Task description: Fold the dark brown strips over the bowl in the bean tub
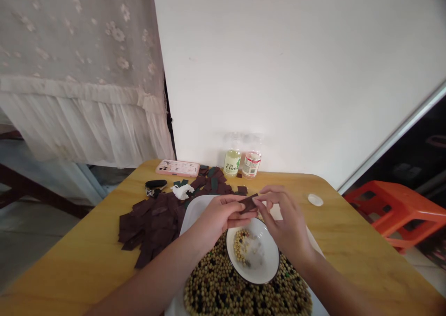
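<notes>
My left hand (pixel 228 212) holds a small dark brown rectangular piece (pixel 249 203), flat like cloth or a little pouch, between thumb and fingers. Thumb and forefinger of my right hand (pixel 280 216) are closed at the piece's right end; any small thing between them is hidden. Just below both hands a white bowl (pixel 263 274) with a dark rim holds some pale beads and a whitish patch. It rests on a mass of tan and dark beads (pixel 212 283) filling a white tray (pixel 190 213).
Many similar dark brown pieces (pixel 156 225) are heaped left of the tray. Behind lie a crumpled white tissue (pixel 182 191), a black key fob (pixel 155 184) and a pink-cased phone (pixel 177 167). Two bottles (pixel 232 160) stand by the wall. A clear lid (pixel 315 200) and an orange stool (pixel 400 209) are rightward.
</notes>
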A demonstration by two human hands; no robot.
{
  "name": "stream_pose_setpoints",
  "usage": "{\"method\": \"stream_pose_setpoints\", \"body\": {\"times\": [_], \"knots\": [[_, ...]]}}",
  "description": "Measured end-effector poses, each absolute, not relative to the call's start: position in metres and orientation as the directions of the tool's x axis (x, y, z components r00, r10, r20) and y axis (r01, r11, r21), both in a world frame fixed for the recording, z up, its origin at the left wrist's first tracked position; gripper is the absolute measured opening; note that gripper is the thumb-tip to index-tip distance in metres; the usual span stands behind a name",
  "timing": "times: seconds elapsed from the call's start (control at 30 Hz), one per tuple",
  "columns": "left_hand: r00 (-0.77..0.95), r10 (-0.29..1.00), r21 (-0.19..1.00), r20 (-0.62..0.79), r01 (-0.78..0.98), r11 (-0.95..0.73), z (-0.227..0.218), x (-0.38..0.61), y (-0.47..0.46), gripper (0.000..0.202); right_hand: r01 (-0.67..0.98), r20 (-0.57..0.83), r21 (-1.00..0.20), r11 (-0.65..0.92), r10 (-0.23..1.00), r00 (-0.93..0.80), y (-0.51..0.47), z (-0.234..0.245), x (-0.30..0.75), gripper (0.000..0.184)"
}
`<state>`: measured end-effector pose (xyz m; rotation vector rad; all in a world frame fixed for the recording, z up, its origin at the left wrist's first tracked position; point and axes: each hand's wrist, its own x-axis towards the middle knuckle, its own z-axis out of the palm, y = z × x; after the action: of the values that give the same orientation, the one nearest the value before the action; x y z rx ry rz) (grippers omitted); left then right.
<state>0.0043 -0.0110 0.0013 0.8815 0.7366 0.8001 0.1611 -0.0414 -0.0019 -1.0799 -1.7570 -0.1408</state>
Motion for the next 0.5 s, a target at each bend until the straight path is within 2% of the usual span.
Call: {"method": "stream_pose_setpoints", "body": {"times": [0.07, 0.17, 0.33, 0.5], "knots": [[0.519, 0.825, 0.876, -0.224, -0.264, 0.403, 0.0022, 0.0048, -0.0113, 0.022, 0.707, 0.768, -0.391, 0.589, 0.632, -0.101, -0.0414, -0.0026, 0.1603, 0.012], [0.551, 0.806, 0.883, -0.215, -0.243, 0.401, 0.0038, 0.0049, -0.0117, 0.023, 0.703, 0.768, -0.426, 0.570, 0.639, -0.053, -0.0409, -0.0022, 0.1601, 0.011], [0.494, 0.836, 0.863, -0.239, -0.286, 0.416, 0.0038, 0.0043, -0.0108, 0.021, 0.689, 0.766, -0.442, 0.574, 0.642, -0.043, -0.0417, -0.0011, 0.1608, 0.011], [0.517, 0.828, 0.875, -0.218, -0.271, 0.400, 0.0028, 0.0050, -0.0102, 0.021, 0.702, 0.743, -0.467, 0.537, 0.670, -0.019, -0.0403, -0.0030, 0.1612, 0.014]]}}
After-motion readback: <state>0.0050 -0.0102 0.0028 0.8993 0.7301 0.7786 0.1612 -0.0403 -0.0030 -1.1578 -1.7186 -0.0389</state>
